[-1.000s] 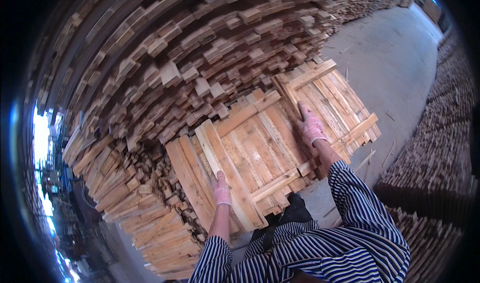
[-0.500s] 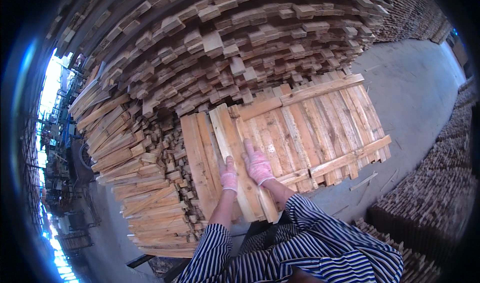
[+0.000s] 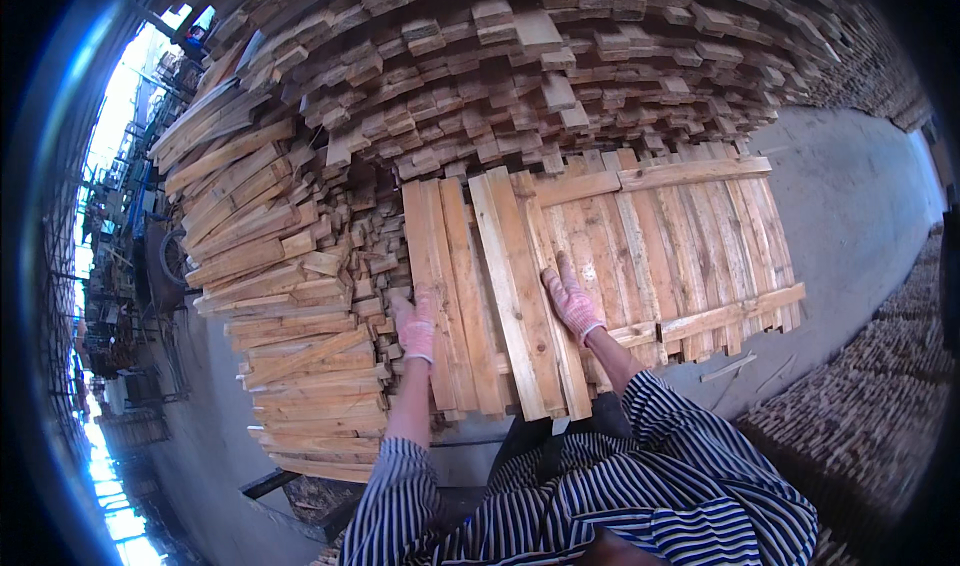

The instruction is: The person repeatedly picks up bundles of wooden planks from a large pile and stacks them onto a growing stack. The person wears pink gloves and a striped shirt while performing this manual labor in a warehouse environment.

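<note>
Head view: gloved fingers [image 3: 562, 278] lie flat atop the wooden plank [image 3: 515, 296].

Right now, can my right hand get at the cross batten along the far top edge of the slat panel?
Probably yes, with a stretch. The right hand lies flat on the slats, and nothing stands between it and the cross batten on the slat panel; the left hand is off to the side.

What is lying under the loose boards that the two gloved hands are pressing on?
The loose boards under the left hand and right hand lie on a slatted wooden panel. Its slats and two cross battens show to the right. What supports the panel is covered.
</note>
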`<state>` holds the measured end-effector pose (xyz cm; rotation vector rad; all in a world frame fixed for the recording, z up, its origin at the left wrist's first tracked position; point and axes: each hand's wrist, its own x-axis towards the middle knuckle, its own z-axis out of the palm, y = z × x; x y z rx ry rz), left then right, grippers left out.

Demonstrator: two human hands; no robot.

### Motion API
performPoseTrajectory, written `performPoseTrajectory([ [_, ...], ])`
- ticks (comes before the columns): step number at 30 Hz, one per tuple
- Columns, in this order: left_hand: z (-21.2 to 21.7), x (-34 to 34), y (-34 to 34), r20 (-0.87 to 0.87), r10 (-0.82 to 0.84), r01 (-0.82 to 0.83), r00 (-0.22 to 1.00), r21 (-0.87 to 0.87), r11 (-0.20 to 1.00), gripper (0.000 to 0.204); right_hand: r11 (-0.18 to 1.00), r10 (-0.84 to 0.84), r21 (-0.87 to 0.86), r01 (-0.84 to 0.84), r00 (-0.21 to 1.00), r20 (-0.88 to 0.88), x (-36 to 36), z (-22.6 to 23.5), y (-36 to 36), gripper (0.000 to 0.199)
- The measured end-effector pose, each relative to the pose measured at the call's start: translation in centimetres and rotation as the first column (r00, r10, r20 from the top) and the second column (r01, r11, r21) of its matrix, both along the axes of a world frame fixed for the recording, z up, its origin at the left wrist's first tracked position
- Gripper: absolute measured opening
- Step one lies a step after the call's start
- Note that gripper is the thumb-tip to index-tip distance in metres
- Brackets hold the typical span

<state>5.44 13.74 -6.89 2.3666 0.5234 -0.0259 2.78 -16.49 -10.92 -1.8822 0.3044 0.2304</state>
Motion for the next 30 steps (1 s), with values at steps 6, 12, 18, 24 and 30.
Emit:
performPoseTrajectory([
  [6, -3.5, 0.8, 1.9, -0.106, -0.130, 0.100, 0.986, -0.249, 0.963, 0.076, 0.988, -0.081, 0.122, 0.090, 0.993, -0.081, -0.2, -1.5, 3.5, 0.072],
  [12, -3.4, 2.0, 0.3, -0.083, -0.181, 0.154, 0.980, -0.257, 0.954, 0.066, 0.995, -0.076, 0.060, 0.079, 0.996, -0.054, 5.8, -3.4, 1.0, 0.072],
  [18, -4.1, 0.0, 3.6, -0.190, -0.166, 0.080, 0.968, -0.392, 0.917, 0.062, 0.953, 0.203, -0.226, -0.201, 0.979, -0.012, 3.8, -3.9, 3.4, 0.055],
  [24, -3.3, 2.1, 1.8, -0.260, -0.124, 0.085, 0.958, -0.157, 0.984, 0.098, 0.684, 0.479, -0.722, -0.104, 0.811, 0.337, -0.1, -12.6, -0.5, 0.051],
  [30, -3.7, 0.4, 1.7, -0.163, -0.014, -0.029, 0.987, -0.258, 0.966, 0.078, 0.994, -0.046, 0.105, 0.043, 0.999, 0.029, 1.1, -10.3, 1.4, 0.075],
])
